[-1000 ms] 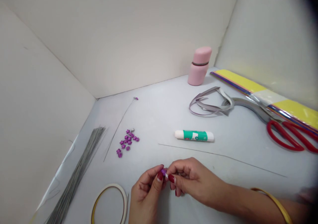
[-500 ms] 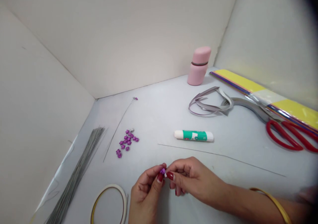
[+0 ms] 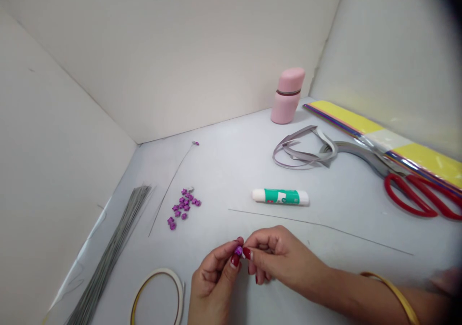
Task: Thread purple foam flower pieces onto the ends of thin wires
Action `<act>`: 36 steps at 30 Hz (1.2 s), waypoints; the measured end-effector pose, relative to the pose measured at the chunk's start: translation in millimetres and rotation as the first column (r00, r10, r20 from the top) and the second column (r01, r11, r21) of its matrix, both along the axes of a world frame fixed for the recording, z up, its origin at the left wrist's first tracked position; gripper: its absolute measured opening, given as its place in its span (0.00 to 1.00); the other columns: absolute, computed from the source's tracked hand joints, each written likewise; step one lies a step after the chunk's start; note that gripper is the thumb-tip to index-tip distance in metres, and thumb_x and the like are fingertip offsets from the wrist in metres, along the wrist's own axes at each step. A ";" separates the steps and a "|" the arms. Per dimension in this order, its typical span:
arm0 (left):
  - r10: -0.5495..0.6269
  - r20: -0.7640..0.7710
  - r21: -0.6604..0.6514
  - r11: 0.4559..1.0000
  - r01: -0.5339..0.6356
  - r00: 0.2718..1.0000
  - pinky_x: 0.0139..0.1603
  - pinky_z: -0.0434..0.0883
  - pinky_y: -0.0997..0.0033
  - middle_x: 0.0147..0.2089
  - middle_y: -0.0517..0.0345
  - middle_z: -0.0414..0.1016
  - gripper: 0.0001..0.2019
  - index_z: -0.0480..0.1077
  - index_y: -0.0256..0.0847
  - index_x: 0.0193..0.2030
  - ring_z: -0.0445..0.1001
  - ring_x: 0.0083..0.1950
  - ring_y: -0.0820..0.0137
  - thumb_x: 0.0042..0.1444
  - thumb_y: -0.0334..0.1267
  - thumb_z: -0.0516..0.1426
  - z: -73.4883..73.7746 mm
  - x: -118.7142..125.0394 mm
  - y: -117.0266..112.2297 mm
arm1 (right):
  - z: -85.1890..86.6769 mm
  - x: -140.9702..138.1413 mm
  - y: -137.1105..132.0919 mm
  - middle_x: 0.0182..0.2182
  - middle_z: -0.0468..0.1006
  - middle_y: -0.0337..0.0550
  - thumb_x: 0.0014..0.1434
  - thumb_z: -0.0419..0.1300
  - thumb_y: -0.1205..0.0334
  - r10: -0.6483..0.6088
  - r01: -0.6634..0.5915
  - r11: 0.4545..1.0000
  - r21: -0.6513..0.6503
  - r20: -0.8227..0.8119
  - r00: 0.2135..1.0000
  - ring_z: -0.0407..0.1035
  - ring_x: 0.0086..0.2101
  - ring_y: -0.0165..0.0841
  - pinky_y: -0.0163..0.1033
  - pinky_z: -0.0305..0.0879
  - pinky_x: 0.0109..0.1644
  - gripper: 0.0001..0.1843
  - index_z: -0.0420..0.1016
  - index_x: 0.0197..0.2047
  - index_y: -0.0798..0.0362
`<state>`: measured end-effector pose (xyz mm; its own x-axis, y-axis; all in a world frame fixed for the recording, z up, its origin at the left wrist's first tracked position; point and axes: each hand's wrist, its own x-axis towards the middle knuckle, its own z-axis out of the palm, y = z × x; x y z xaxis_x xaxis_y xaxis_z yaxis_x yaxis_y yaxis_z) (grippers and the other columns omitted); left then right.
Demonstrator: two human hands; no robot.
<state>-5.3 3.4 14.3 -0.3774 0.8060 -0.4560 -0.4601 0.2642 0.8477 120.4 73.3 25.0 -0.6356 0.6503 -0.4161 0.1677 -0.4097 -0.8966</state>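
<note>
A small purple paper flower bead (image 3: pixel 238 250) is pinched between the fingertips of my left hand (image 3: pixel 212 286) and my right hand (image 3: pixel 277 257). My fingers hide most of whatever is attached to it. Up and to the left lies a loose cluster of several matching purple beads (image 3: pixel 184 206). A thin wire (image 3: pixel 173 181) with a bead at its tip lies next to them. Another bare wire (image 3: pixel 321 229) runs just beyond my right hand. A white and green glue stick (image 3: pixel 280 196) lies farther ahead.
A bundle of grey wires (image 3: pixel 111 250) lies at the left and a tape roll (image 3: pixel 157 296) near my left hand. Farther back are a pink bottle (image 3: pixel 288 95), grey paper strips (image 3: pixel 303 154), red-handled scissors (image 3: pixel 411 195) and a yellow paper pack (image 3: pixel 378 142).
Both hands keep the purple bead pinched and stay nearly in place, with only small finger shifts. The whole view has drifted slightly.
</note>
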 end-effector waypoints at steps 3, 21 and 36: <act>0.019 0.084 -0.022 1.000 -0.017 0.996 0.40 0.70 0.76 0.34 0.53 0.82 0.12 0.79 0.41 0.30 0.77 0.37 0.68 0.34 0.39 0.68 -1.4 -0.3 0.3 | -1.1 0.1 -1.9 0.19 0.70 0.36 0.53 0.54 0.64 0.011 -0.011 1.000 0.021 0.002 1.000 0.64 0.19 0.23 0.28 0.56 0.23 0.09 0.69 0.25 0.58; -0.031 0.285 -0.015 0.999 0.037 0.958 0.22 0.68 0.84 0.19 0.56 0.77 0.11 0.76 0.36 0.27 0.72 0.19 0.78 0.35 0.38 0.68 1.5 -1.3 3.5 | -3.2 4.9 5.2 0.24 0.74 0.40 0.54 0.59 0.56 0.045 -0.054 0.997 -0.057 -0.153 0.987 0.62 0.22 0.24 0.29 0.56 0.24 0.11 0.71 0.33 0.58; -0.071 -0.030 0.127 0.989 0.075 0.997 0.26 0.67 0.81 0.19 0.61 0.76 0.10 0.72 0.40 0.32 0.71 0.22 0.77 0.45 0.41 0.63 3.3 2.4 -3.4 | -2.0 3.0 2.7 0.20 0.73 0.38 0.49 0.63 0.55 -0.006 -0.045 0.966 -0.255 -0.195 0.981 0.59 0.17 0.21 0.28 0.49 0.21 0.14 0.69 0.28 0.58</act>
